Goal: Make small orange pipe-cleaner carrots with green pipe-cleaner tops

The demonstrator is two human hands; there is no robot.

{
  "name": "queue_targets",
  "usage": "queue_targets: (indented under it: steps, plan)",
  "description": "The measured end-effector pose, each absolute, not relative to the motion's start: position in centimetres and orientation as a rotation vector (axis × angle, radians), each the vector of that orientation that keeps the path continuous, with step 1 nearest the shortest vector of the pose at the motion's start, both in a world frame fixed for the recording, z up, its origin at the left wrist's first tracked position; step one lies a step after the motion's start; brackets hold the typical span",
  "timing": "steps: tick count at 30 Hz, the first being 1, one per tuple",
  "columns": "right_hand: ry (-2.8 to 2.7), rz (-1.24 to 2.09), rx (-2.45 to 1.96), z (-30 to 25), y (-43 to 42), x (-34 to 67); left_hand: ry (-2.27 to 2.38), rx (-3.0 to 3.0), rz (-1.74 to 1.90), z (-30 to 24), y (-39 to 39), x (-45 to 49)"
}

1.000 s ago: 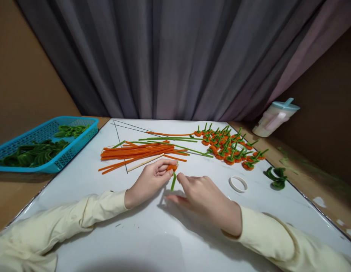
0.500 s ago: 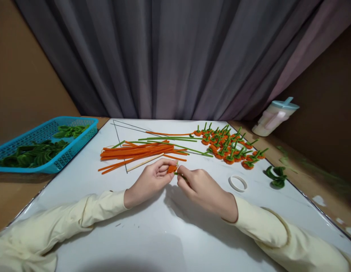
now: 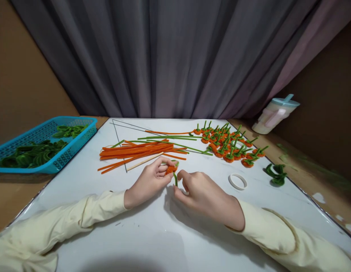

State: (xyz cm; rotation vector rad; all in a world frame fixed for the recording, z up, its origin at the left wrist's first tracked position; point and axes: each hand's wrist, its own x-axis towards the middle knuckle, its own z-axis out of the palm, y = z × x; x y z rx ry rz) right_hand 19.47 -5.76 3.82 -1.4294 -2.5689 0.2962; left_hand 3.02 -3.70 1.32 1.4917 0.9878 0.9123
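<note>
My left hand (image 3: pixel 152 174) pinches a small orange pipe-cleaner pumpkin (image 3: pixel 171 169) between thumb and fingers. A green pipe-cleaner stem (image 3: pixel 176 180) sticks out of it and bends down toward me. Just right of the stem is my right hand (image 3: pixel 201 189), its thumb and index finger parted with a gap between them; no grip on the stem shows. Beyond my hands lies a bundle of orange pipe cleaners (image 3: pixel 135 152). A thin wooden stick (image 3: pixel 144 162) rests along its near side, and loose green pipe cleaners (image 3: pixel 170 138) lie behind it.
Several finished orange pumpkins with green stems (image 3: pixel 229 158) stand at the back right. A white tape ring (image 3: pixel 237 181) and curled green pieces (image 3: pixel 275 175) lie nearer. At left sits a blue basket (image 3: pixel 76 145) of green pieces; a lidded cup (image 3: pixel 273 115) stands right.
My right thumb and index finger have come apart and drawn back slightly right, off the green stem. The stem now points downward instead of rightward. My left hand keeps its hold.
</note>
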Motion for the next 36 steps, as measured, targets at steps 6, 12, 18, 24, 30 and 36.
queue_targets:
  steps: [6,12,18,24,30,36]
  plan:
    - [-2.842,-0.006,-1.342,2.7,-5.6,19.7,0.998,1.564,0.915,1.4,-3.9,3.1]
    - [-2.769,0.187,-1.406,3.2,-6.3,20.0,1.009,1.822,0.971,0.6,-4.0,2.7]
    - [-2.358,1.351,-1.068,3.9,-3.9,20.3,0.848,2.184,1.183,-0.3,-4.3,2.4]
    - [-1.974,1.682,-0.859,2.6,-2.2,20.2,0.748,2.26,1.241,0.1,-4.5,2.2]
    - [-2.215,1.216,-0.613,1.5,-1.2,21.0,0.604,2.459,1.234,0.9,-4.2,1.8]
    - [-2.288,0.918,-0.387,1.2,-0.4,21.2,0.394,2.765,1.255,1.0,-3.2,1.4]
